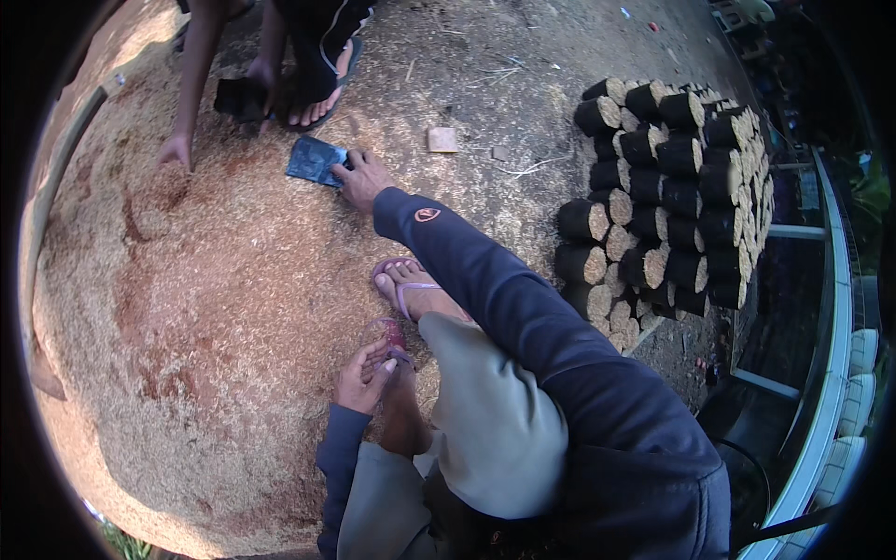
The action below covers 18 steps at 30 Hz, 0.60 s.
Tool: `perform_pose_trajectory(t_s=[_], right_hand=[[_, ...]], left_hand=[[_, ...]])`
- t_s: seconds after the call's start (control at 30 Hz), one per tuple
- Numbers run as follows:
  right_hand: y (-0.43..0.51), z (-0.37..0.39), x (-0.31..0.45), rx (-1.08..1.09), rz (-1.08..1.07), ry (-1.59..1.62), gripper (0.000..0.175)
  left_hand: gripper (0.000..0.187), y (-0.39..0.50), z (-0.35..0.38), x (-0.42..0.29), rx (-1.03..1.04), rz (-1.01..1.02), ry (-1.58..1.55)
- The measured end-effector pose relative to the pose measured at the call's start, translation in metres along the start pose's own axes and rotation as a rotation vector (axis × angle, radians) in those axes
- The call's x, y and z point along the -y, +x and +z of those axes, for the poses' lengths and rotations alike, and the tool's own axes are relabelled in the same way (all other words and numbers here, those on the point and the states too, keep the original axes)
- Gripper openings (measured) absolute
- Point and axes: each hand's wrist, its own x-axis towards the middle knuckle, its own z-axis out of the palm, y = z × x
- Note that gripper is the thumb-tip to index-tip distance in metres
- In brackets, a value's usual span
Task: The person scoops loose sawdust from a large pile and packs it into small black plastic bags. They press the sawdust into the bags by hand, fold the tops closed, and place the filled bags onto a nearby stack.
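My right hand (364, 178) reaches out over the ground, its fingers on the edge of a flat stack of black plastic grow bags (313, 161). The stack lies at the edge of a broad heap of rice husks and reddish soil (245, 280). My left hand (362, 378) is low over my sandalled foot, its fingers loosely curled. Whether anything small is between those fingers cannot be made out. Across the heap, another person's hand (176, 152) digs into the mix, and their other hand (262, 80) holds a black grow bag (240, 99).
Filled black grow bags (644, 203) are stacked on their sides at the right. A small pale block (442, 139) lies on the bare soil. A curved border strip (63, 168) edges the heap at far left. A metal frame (829, 280) stands beyond the stack.
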Motion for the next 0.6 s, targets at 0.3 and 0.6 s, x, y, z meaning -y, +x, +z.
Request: perform_pose_trajectory(t_s=[0.3, 0.6], right_hand=[[-0.004, 0.045, 0.010, -0.251, -0.150, -0.479, 0.034], [0.013, 0.046, 0.016, 0.112, -0.162, -0.264, 0.018]], left_hand=[[0.039, -0.026, -0.029, 0.064, -0.075, -0.114, -0.087], [0.033, -0.025, -0.045, 0.088, -0.162, -0.177, -0.121]])
